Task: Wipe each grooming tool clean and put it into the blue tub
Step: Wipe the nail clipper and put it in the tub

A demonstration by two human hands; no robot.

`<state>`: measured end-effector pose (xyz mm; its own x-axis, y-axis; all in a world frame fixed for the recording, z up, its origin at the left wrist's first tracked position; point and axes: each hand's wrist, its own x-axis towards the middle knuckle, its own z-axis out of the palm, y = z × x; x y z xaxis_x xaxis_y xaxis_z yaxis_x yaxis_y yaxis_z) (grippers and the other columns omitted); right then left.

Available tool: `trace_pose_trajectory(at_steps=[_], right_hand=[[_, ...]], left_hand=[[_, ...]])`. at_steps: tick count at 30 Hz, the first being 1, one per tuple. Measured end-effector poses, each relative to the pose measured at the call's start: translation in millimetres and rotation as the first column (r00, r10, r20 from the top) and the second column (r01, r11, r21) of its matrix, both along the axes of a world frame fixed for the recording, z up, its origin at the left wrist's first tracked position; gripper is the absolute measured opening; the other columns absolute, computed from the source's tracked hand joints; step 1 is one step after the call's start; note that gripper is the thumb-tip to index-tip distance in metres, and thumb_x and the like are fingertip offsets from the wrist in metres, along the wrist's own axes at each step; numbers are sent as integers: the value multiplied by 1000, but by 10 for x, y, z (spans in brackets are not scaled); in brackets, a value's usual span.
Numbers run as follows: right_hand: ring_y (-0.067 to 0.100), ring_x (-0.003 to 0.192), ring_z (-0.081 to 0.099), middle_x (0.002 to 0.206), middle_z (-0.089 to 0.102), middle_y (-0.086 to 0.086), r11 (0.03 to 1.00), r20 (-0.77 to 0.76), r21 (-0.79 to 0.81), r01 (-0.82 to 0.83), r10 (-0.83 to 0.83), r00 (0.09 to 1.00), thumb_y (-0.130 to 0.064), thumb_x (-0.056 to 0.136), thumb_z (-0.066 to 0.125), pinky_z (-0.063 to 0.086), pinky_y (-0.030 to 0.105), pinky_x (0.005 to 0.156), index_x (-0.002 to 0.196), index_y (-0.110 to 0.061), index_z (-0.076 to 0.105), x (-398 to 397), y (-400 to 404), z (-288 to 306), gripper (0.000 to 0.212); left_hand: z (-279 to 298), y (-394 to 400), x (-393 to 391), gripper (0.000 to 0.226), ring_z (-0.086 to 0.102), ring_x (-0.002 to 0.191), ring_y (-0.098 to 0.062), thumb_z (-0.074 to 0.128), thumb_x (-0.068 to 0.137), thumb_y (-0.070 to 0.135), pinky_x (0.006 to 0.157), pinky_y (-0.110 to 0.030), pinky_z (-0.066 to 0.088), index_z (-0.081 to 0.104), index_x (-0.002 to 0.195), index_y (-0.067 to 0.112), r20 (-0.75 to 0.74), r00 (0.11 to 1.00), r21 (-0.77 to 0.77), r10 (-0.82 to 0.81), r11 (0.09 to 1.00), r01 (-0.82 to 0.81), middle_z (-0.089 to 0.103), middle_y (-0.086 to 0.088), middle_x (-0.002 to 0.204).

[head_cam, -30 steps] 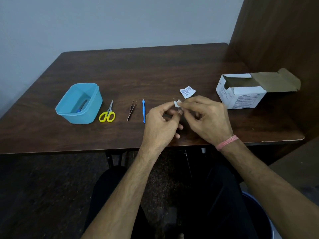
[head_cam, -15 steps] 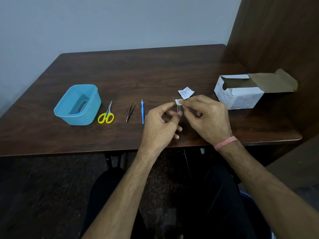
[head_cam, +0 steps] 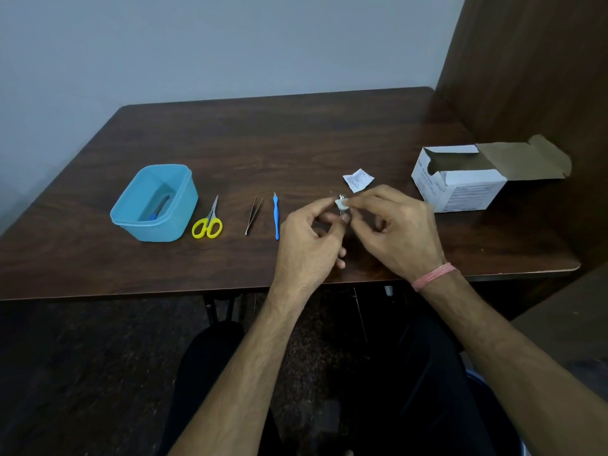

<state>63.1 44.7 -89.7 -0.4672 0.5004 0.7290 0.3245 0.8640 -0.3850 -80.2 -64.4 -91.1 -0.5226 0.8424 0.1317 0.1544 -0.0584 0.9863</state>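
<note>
We are in the middle of wiping one tool. A small metal grooming tool (head_cam: 343, 210), too small and too hidden for us to name with confidence, is held up just above the counter (head_cam: 296, 143) between our two hands. Our left hand (head_cam: 307, 245) pinches its lower end between thumb and fingertips, fingers curled around it. Our right hand (head_cam: 394, 228) pinches a small white wipe (head_cam: 340, 203) against the tool's upper end, so both hands are clamped and nearly touching each other over the same piece.

We judge the cleaning of this tool is under way but not finished, since the wipe is on the metal and the tool is nowhere near the blue tub (head_cam: 154, 205). The tub sits well to the left, and something blue already lies at its bottom. Between the tub and our hands three tools wait in a row on the counter: yellow-handled scissors (head_cam: 208, 222) just beside the tub, tweezers (head_cam: 253, 214), and a thin blue-handled tool (head_cam: 276, 216) nearest our left hand.

Next, we think, the wipe should run along the rest of the metal, then the left hand should carry the tool across, over the three waiting tools, and drop it in the tub without knocking them.

A torn wipe wrapper (head_cam: 358, 180) lies just beyond our hands, and an open white box (head_cam: 460, 185) stands to the right.
</note>
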Motion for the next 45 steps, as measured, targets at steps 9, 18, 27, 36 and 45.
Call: trace_pose_trajectory(at_steps=[9,18,27,36,45], right_hand=[[-4,68,46,102,78,-8,1000,14,-19,4,-4,1000,-17,97,80,57,36,56,111,-21,87,18,-27,28,15],[-3,68,46,101,77,-10,1000,32,-14,10,-10,999,-18,97,80,57,36,58,112,-23,87,7,-3,7,17],[4,66,60,106,77,-12,1000,68,8,-8,7,998,-15,99,77,59,39,60,115,-25,85,12,-28,24,21],[9,66,64,105,77,-11,1000,81,7,-3,3,997,-15,98,78,58,39,58,115,-26,85,20,-70,61,22],[10,65,64,102,77,-9,1000,77,16,-6,5,997,-15,97,78,58,39,58,112,-22,87,14,-91,85,18]], left_hand=[[-29,10,3,26,64,49,-8,76,108,24,45,-27,57,81,132,34,-42,999,-6,24,1000,-24,77,9,91],[-39,15,-16,30,65,50,-10,78,108,28,47,-30,59,78,138,32,-12,1000,-12,26,1000,-26,79,6,98],[-62,15,-17,31,66,52,-12,77,109,25,47,-30,60,77,138,36,-5,1000,-2,29,1000,-29,81,7,103],[-46,-2,9,32,71,59,-14,78,108,20,49,-29,60,77,135,37,32,998,21,48,999,-49,81,9,105],[-7,5,-4,34,72,60,-13,79,107,15,49,-28,60,79,137,31,31,998,-2,48,999,-48,82,8,106]])
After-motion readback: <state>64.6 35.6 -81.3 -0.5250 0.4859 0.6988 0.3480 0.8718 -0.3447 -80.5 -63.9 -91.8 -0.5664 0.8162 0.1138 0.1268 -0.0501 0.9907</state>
